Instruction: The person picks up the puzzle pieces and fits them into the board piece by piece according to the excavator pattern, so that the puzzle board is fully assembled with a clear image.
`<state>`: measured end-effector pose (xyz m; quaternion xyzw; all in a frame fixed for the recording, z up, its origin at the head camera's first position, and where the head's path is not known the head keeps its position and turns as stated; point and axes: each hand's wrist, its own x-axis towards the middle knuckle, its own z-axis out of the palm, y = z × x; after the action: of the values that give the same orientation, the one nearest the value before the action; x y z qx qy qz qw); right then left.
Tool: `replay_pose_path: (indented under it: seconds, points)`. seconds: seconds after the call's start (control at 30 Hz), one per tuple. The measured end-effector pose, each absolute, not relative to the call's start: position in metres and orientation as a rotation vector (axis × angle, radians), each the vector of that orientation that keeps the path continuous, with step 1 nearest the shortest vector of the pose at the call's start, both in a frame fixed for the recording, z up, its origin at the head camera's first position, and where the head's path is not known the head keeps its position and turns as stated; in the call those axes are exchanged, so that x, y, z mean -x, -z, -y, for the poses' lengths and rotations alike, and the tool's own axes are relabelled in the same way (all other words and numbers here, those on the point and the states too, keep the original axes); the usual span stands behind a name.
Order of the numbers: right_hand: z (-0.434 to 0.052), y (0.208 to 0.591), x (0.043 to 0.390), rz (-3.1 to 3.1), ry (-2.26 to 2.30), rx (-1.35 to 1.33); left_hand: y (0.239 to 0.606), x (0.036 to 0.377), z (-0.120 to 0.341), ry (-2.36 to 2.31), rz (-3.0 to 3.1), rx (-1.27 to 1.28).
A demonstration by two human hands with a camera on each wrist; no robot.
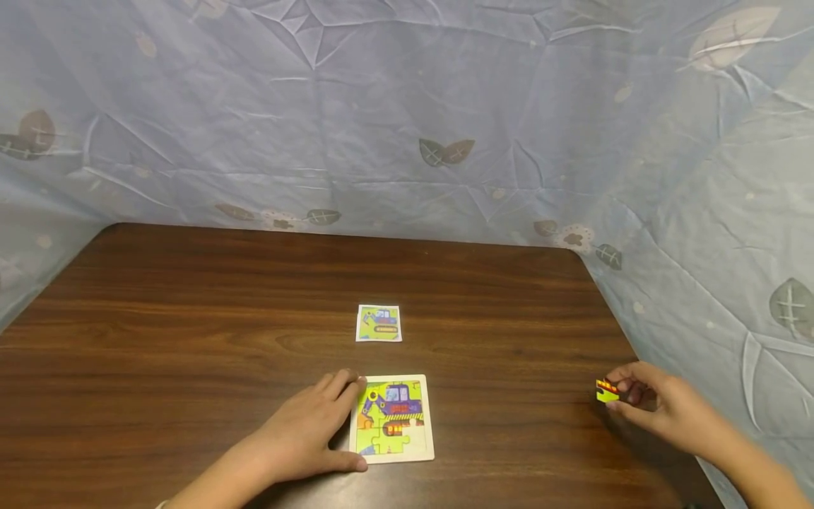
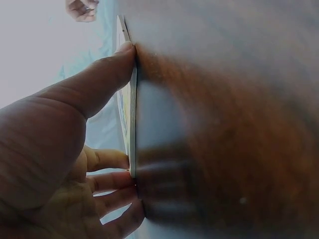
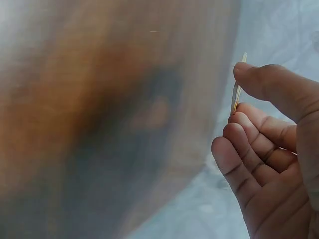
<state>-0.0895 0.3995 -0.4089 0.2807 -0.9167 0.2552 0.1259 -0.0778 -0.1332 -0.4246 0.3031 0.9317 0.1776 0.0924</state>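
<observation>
On the table lies a jigsaw puzzle board (image 1: 429, 424) with a white rim and a partly filled excavator picture; its lower right part is bare. My left hand (image 1: 302, 424) holds the board at its left side, thumb by the near corner and fingers by the far one. In the left wrist view the board (image 2: 133, 114) is seen edge-on between thumb and fingers. Off to the right, my right hand (image 1: 664, 406) pinches a yellow-green puzzle piece (image 1: 607, 392) with a red strip. The right wrist view shows this thin piece (image 3: 236, 97) edge-on between thumb and fingertips.
A small square card (image 1: 379, 324) with a similar excavator picture lies beyond the board. The brown wooden table (image 1: 191, 318) ends at the right just past my right hand. A leaf-patterned cloth (image 1: 407, 106) hangs around the back and sides.
</observation>
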Motion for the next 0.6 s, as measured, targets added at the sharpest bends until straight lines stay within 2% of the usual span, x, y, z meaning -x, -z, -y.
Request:
replay_pose_path:
  seconds: [0.27, 0.6]
  points:
    - [-0.389, 0.380, 0.089, 2.669, -0.677, -0.812, 0.423, 0.078, 0.134, -0.536, -2.756, -0.886]
    - [-0.369, 0.373, 0.087, 2.642, -0.641, -0.890, 0.424, 0.078, 0.133, -0.534, -2.761, -0.890]
